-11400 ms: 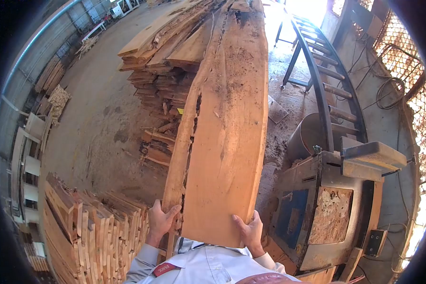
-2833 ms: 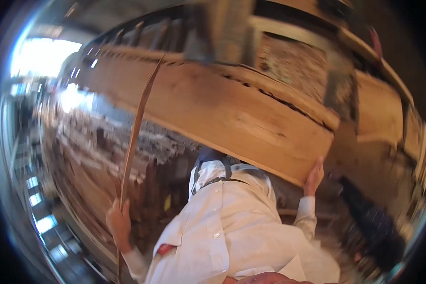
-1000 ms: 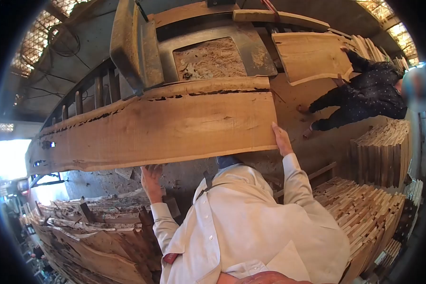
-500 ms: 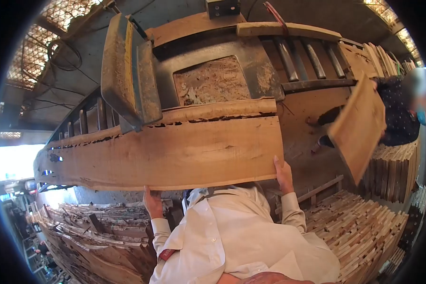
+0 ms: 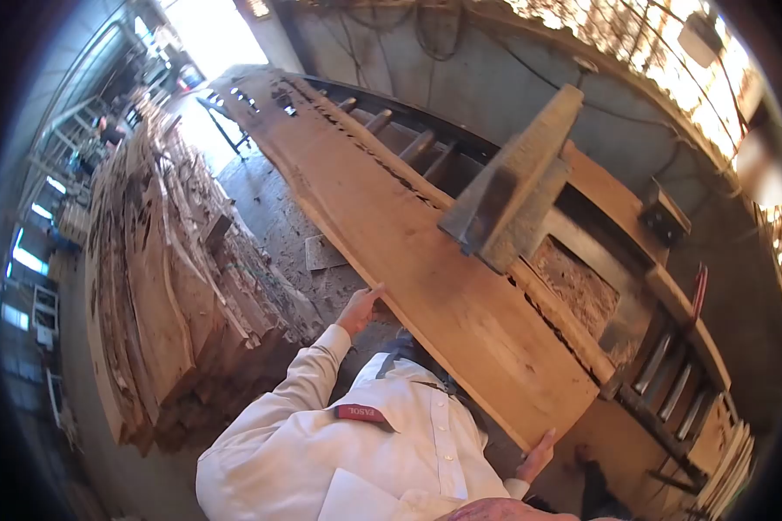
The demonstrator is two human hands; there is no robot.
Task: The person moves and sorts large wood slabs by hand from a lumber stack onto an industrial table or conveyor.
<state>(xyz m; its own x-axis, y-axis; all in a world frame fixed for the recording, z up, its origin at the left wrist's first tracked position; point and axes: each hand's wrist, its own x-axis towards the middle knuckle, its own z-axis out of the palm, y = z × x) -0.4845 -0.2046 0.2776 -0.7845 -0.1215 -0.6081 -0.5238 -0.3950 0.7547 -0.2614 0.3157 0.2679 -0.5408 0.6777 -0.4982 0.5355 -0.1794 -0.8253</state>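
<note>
A long, wide wooden plank (image 5: 426, 260) runs diagonally across a roller bench and passes beneath a dusty metal machine housing (image 5: 521, 187). Near its far edge a ragged dark split or cut line separates a narrow strip. My left hand (image 5: 361, 310) holds the near edge partway along, thumb on top and the other fingers out of sight beneath. At the near right corner, my right hand (image 5: 537, 456) grips the plank's edge, its lower fingers hidden under the wood.
Stacked rough-edged slabs (image 5: 161, 286) stand on the left. Metal rollers (image 5: 669, 391) lie right of a sawdust-filled opening (image 5: 573, 282). Thin boards (image 5: 728, 469) lean at lower right. A dark, partly hidden figure (image 5: 595, 491) is beside my right hand.
My view has swung left, bringing the slab stack and bright doorway into sight. Both hands still hold the plank. The co-worker's raised board is out of view.
</note>
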